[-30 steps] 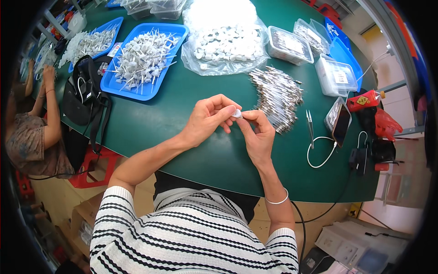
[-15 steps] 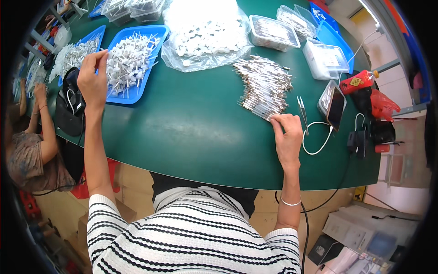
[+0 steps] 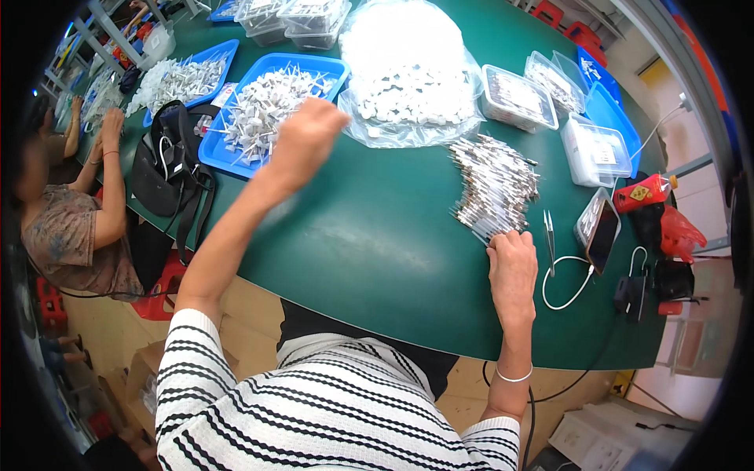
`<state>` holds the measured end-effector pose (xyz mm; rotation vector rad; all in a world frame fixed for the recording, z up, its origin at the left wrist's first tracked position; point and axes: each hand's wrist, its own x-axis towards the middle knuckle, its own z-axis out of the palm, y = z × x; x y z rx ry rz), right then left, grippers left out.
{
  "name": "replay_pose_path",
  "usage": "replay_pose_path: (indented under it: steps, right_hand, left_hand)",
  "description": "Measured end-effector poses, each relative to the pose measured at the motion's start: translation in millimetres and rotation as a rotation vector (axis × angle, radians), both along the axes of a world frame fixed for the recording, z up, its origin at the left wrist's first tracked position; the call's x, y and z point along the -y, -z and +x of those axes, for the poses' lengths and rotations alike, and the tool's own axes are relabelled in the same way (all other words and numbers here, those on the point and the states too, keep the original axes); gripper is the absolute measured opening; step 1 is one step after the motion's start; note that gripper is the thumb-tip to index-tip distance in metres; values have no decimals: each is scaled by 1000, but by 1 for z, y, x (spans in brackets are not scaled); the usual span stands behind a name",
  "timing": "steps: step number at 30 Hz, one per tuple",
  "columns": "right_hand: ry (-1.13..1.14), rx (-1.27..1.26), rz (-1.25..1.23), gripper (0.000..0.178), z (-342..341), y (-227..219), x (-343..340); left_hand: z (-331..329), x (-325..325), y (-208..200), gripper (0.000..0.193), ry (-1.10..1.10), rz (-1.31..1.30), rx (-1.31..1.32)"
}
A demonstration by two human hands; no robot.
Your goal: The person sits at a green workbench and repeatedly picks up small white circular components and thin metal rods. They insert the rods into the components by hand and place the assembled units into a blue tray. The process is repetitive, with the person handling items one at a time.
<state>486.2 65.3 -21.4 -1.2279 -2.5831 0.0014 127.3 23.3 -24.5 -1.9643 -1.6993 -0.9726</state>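
My right hand (image 3: 514,271) rests at the near end of a pile of thin whitish rods with brownish ends (image 3: 495,184), its fingertips pinched on a thin rod there. My left hand (image 3: 306,141) hangs over the right side of a blue tray (image 3: 339,69), blurred, its fingers bent together and pointing right. Anything in that grip is hidden. White pieces with thin stems (image 3: 271,106) fill the tray in a heap. Beyond the left fingertips lies a clear plastic bag (image 3: 377,140) of small white caps (image 3: 416,94).
Tweezers (image 3: 549,235), a white cable (image 3: 554,304) and a phone on a clear box (image 3: 603,239) lie to the right. Lidded plastic boxes (image 3: 518,98) and a red bottle (image 3: 640,195) stand behind. At left are a black bag (image 3: 169,161) and another person (image 3: 78,228).
My left hand has swung right, from the blue tray's left edge to its right side near the bag of caps. My right hand stays at the rods. The view has shifted.
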Motion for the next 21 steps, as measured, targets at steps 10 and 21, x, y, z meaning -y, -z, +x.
replay_pose_path:
  steps: [10, 21]
  right_hand:
    - [-52, -421, -340, 12, 0, -31, 7]
    - [-165, -1385, -1241, 20, -44, -2, -10]
  left_hand:
    - [20, -53, 38, 9, -91, -163, -301]
    - [109, 18, 16, 14, 426, -730, 1275]
